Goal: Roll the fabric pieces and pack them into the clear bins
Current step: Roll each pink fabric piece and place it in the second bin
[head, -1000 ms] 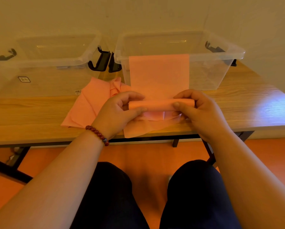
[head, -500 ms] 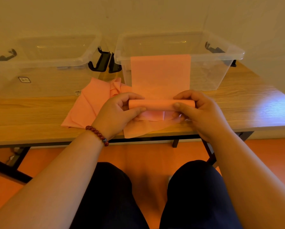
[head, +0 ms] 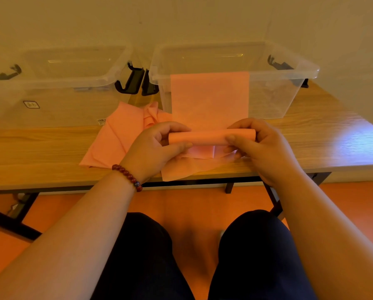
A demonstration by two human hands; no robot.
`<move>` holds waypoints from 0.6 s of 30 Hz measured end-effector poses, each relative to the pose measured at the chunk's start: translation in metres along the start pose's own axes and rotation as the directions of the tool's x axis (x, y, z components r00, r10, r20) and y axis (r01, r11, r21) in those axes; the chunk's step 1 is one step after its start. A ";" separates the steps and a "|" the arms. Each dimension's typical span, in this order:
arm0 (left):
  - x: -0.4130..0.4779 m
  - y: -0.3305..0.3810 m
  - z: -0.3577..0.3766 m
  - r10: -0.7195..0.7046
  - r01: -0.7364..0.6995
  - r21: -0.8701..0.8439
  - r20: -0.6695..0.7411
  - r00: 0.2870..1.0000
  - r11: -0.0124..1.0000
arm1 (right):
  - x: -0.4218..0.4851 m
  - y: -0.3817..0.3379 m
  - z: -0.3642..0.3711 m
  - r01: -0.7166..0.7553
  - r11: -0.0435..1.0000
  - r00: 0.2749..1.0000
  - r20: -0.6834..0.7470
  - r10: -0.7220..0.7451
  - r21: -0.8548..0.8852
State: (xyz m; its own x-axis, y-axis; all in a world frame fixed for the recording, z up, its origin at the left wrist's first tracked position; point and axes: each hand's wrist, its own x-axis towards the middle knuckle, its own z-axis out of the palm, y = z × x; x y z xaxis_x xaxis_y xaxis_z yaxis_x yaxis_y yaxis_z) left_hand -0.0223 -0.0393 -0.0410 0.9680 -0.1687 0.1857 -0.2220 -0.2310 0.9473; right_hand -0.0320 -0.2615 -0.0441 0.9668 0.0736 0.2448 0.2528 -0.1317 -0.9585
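Pink fabric piece | left hand, right hand pinch roll ends | roll barely advanced; flat tail beyond hands still unwound

A plain cream-yellow wall closes off the back, the light wood-grain worktop stretches wide in front of it on a black metal frame, a pale bluish glare gleams on its right end, and below lies a smooth orange floor.

The wooden table carries a left clear bin, a right clear bin and pink fabric pieces.
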 end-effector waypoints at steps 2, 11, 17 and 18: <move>-0.001 0.001 0.000 0.006 -0.006 0.001 -0.017 1.000 1.000 | 0.000 0.000 0.000 -0.013 1.000 1.000 0.016 0.013 0.020; -0.001 0.001 0.000 0.012 -0.012 -0.020 0.003 1.000 1.000 | 0.001 0.002 0.000 -0.006 1.000 1.000 -0.021 0.006 -0.003; -0.002 0.002 0.002 0.013 -0.013 -0.044 -0.012 1.000 0.999 | 0.002 0.002 0.000 -0.015 1.000 1.000 0.008 0.014 0.027; -0.002 0.003 0.002 0.024 -0.025 -0.036 -0.020 0.999 0.999 | 0.001 0.002 0.000 -0.017 0.999 1.000 0.019 0.017 0.032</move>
State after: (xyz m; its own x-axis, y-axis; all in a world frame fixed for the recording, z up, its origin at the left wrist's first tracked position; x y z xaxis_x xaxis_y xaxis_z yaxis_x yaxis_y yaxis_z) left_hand -0.0248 -0.0411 -0.0393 0.9645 -0.1547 0.2140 -0.2417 -0.1917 0.9512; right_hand -0.0302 -0.2615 -0.0457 0.9699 0.0900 0.2261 0.2348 -0.1014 -0.9667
